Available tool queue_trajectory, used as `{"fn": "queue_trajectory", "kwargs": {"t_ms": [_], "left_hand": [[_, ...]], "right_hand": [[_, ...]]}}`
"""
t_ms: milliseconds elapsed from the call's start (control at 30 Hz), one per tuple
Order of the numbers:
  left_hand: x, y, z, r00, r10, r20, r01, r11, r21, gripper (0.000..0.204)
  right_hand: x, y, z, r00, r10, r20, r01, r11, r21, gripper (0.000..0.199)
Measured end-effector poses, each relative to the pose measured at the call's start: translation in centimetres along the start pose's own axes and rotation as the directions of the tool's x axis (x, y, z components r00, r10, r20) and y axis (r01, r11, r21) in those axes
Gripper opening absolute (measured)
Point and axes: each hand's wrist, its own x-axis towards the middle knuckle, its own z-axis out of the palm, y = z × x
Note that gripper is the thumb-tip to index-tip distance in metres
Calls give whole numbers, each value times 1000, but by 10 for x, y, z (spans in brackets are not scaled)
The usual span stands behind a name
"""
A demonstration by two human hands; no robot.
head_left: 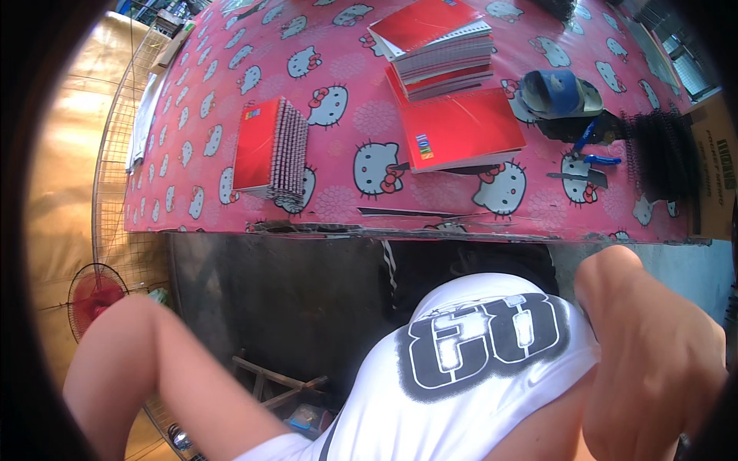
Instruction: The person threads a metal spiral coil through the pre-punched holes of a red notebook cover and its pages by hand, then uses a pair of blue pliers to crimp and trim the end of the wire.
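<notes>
My right arm is bent and raised close to the camera at the right. What looks like the back of my right hand (665,361) shows there, but its fingers are hidden. At the lower left my left arm (146,346) is bent up at the elbow, and its hand lies outside the picture. Neither arm touches the table. Beyond them, a stack of red-covered notebooks (442,65) stands near the middle, with a red notebook (461,129) in front. To its left is a smaller bundle of red spiral notebooks (257,146), coils facing right.
The table wears a pink cartoon-cat cover (338,192) with a worn front edge. At right lie a blue-and-white rounded thing (560,94), a blue-handled tool (601,160), a flat grey blade-like piece (576,179), black binding coils (661,157) and a cardboard box (713,169). A red fan (98,296) stands left.
</notes>
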Motion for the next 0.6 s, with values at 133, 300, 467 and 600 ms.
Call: {"fn": "queue_trajectory", "kwargs": {"t_ms": [133, 300, 467, 600], "left_hand": [[-52, 22, 64, 867, -115, 485, 120, 993, 21, 20], [-95, 3, 139, 730, -276, 625, 223, 961, 165, 21], [-98, -7, 169, 745, -315, 588, 251, 949, 191, 22], [-98, -8, 172, 761, -345, 550, 278, 939, 203, 23]], "right_hand": [[-7, -11, 2, 1000, -26, 17, 26, 999, 27, 38], [-12, -14, 0, 999, -10, 36, 9, 1000, 26, 33], [-18, -22, 4, 998, -28, 62, 25, 999, 39, 30], [-19, -25, 6, 995, -36, 89, 32, 998, 45, 28]]}}
